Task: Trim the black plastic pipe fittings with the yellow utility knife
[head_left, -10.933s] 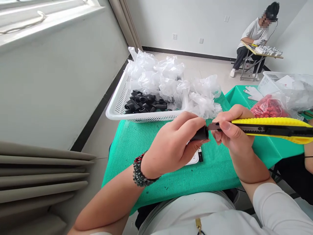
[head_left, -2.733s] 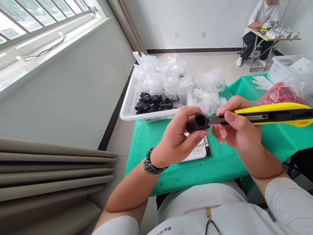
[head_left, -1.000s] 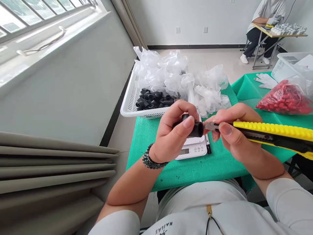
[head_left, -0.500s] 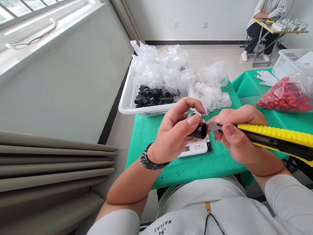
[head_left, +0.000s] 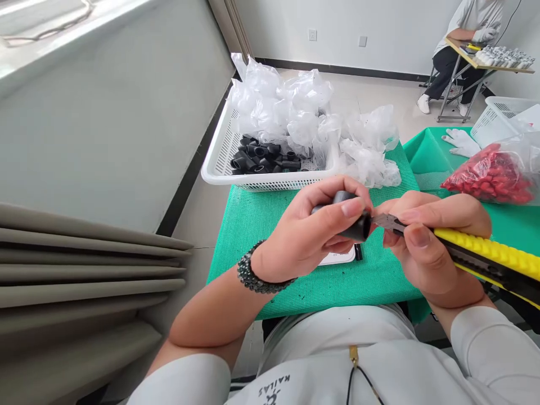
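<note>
Between the thumb and fingers of my left hand [head_left: 310,233] is a black tee-shaped pipe fitting [head_left: 360,226], its round open end facing right. My right hand [head_left: 436,247] is closed around a yellow and black utility knife [head_left: 493,253]. The knife's short metal blade [head_left: 385,220] sticks out to the left, and its tip meets the rim of the fitting's open end. Below my left hand, a white digital scale [head_left: 340,258] is mostly hidden. A black marker-like stick [head_left: 358,252] lies beside it.
A white basket [head_left: 270,181] holds black fittings [head_left: 257,154] and clear plastic bags [head_left: 274,107]. More bags [head_left: 371,152] lie on the green-covered table [head_left: 244,225]. At right are a bag of red pieces [head_left: 491,174], a white glove [head_left: 462,142] and another basket [head_left: 493,121]. A gloved person [head_left: 472,34] sits behind.
Both hands, with the fitting and the knife, have shifted slightly right in the view. The blade stays at the fitting's rim. The camera has tilted a little, and less of the scale shows.
</note>
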The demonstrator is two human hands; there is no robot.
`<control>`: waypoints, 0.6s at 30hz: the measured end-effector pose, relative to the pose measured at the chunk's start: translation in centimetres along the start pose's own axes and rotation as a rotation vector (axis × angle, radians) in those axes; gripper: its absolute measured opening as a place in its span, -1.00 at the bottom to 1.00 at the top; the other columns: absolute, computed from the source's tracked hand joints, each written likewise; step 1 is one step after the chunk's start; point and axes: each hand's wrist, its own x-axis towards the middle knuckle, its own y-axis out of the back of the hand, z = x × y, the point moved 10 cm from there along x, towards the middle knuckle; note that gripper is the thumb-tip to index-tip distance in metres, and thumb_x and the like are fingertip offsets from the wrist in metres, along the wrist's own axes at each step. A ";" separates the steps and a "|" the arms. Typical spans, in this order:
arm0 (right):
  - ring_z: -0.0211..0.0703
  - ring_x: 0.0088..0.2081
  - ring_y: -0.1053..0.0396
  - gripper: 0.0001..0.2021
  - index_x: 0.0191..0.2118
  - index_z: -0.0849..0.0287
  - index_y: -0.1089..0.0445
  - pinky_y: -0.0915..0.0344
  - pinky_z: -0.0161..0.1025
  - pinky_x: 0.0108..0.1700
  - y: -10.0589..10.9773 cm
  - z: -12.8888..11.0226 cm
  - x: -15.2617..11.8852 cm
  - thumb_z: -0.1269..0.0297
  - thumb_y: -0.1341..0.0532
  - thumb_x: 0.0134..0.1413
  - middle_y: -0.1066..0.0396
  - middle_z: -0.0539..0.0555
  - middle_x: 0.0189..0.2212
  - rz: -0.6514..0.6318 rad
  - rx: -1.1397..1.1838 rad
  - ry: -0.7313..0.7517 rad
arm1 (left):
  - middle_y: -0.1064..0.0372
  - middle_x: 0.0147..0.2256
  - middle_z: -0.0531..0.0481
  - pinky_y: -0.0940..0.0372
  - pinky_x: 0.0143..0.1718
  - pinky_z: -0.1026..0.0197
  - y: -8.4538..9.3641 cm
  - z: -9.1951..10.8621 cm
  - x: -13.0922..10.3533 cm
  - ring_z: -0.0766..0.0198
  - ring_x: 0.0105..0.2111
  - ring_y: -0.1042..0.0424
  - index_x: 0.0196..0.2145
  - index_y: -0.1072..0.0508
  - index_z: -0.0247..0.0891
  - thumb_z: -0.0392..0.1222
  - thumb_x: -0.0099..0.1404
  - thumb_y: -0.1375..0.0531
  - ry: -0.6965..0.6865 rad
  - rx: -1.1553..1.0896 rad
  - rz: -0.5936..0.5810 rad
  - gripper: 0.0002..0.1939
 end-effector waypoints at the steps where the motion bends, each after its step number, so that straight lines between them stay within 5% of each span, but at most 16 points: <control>1: -0.17 -0.59 -0.40 -0.94 -0.31 -0.05 -0.58 -0.52 -0.10 -0.47 0.0 0.0 0.1 0.29 -0.38 0.18 -0.50 -0.06 -0.53 0.009 0.002 -0.014 | -0.17 -0.57 0.19 0.05 -0.67 0.41 0.0 -0.1 -0.1 0.54 -0.67 0.03 -0.30 -0.39 -0.26 0.08 0.34 -0.40 0.010 0.001 0.002 -0.61; 18: -0.20 -0.49 -0.46 -0.92 -0.24 0.01 -0.59 -0.45 -0.20 -0.48 -0.1 0.8 0.1 0.37 -0.37 0.25 -0.58 -0.05 -0.43 -0.034 0.075 -0.044 | -0.12 -0.53 0.20 0.05 -0.69 0.42 -0.2 0.7 -0.3 0.54 -0.68 0.05 -0.29 -0.32 -0.21 0.04 0.39 -0.35 -0.010 0.016 -0.002 -0.66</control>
